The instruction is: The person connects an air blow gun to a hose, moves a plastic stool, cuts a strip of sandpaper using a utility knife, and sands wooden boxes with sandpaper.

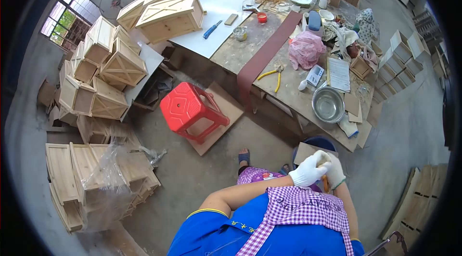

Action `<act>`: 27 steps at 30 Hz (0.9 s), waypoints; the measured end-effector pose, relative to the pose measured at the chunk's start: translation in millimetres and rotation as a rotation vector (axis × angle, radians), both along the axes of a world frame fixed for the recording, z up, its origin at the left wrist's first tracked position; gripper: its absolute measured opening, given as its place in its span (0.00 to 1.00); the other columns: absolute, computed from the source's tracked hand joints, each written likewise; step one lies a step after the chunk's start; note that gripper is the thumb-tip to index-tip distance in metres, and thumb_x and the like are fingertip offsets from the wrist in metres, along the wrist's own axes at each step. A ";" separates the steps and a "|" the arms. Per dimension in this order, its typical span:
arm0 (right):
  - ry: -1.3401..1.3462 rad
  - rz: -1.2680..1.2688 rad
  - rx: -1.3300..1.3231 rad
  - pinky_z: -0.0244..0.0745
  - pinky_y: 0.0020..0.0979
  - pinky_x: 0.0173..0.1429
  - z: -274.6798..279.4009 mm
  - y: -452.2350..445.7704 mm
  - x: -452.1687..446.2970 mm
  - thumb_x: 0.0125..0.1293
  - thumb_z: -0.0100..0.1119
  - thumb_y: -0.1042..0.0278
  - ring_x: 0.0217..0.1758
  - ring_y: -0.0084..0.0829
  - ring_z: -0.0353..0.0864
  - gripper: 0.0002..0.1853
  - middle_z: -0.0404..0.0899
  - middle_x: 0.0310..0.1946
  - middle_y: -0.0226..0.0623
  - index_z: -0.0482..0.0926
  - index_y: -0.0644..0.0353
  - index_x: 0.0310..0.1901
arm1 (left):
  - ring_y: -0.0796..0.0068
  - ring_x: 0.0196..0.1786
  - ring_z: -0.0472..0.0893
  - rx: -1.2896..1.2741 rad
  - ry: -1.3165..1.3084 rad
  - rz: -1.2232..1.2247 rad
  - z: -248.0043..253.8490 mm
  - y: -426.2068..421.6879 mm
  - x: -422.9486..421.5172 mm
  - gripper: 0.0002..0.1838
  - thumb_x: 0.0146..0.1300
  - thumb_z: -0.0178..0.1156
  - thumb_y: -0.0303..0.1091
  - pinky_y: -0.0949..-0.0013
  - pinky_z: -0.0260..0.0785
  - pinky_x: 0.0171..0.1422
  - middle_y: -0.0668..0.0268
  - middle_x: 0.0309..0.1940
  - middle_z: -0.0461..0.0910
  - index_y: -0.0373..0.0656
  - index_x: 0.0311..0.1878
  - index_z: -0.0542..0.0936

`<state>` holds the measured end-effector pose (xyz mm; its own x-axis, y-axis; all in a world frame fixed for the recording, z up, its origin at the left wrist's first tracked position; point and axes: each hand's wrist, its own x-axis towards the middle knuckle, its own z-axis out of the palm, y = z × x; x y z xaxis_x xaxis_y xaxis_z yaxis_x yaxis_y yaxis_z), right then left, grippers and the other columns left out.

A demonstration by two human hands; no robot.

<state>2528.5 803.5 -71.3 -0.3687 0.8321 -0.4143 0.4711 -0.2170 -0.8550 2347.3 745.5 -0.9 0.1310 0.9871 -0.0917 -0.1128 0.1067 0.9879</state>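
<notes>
Both white-gloved hands are together in front of the apron: the left hand (308, 171) has its fingers curled in against the right hand (335, 173), which is partly hidden. Whether either grips something cannot be told.

The brown panel (306, 152) lies flat just beyond the left hand, its near side covered by the gloves; contact between them is unclear. It sits over a dark blue round object (318, 141), outside the near edge of the tabletop (294, 99) and left of its near right corner. An orange object (327, 186), mostly hidden, shows just below the gloves.

On the tabletop, a metal bowl (328, 104) stands by the near edge, with a white cloth (348, 126) between it and that corner. Yellow-handled pliers (277, 78) lie farther left, close to the same edge.
</notes>
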 end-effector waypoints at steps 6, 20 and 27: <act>-0.049 -0.072 0.166 0.79 0.32 0.44 103.3 -17.3 -45.6 0.65 0.68 0.70 0.38 0.33 0.85 0.07 0.84 0.33 0.40 0.82 0.63 0.40 | 0.81 0.35 0.79 -0.405 -0.209 0.285 5.5 6.4 -34.4 0.14 0.77 0.56 0.40 0.72 0.76 0.35 0.68 0.40 0.81 0.42 0.57 0.80; 0.134 -0.054 0.208 0.80 0.35 0.57 91.5 -53.9 -44.0 0.55 0.78 0.68 0.49 0.36 0.85 0.27 0.83 0.46 0.44 0.76 0.63 0.54 | 0.77 0.59 0.79 -0.417 -0.378 -0.105 -23.2 -21.7 -29.2 0.26 0.82 0.50 0.37 0.73 0.72 0.65 0.63 0.65 0.77 0.44 0.79 0.66; 0.018 -0.016 -0.283 0.76 0.34 0.47 96.6 -67.6 -24.3 0.65 0.69 0.56 0.40 0.30 0.82 0.18 0.84 0.35 0.37 0.84 0.64 0.43 | 0.88 0.32 0.70 -0.470 -0.195 0.090 13.8 -17.6 -47.0 0.18 0.78 0.56 0.33 0.81 0.65 0.36 0.75 0.38 0.78 0.45 0.66 0.80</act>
<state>2504.2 735.9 25.3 -0.3658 0.6902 -0.6243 0.4509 -0.4554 -0.7676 2300.3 727.9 12.9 0.1067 0.8533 -0.5103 -0.3190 0.5155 0.7953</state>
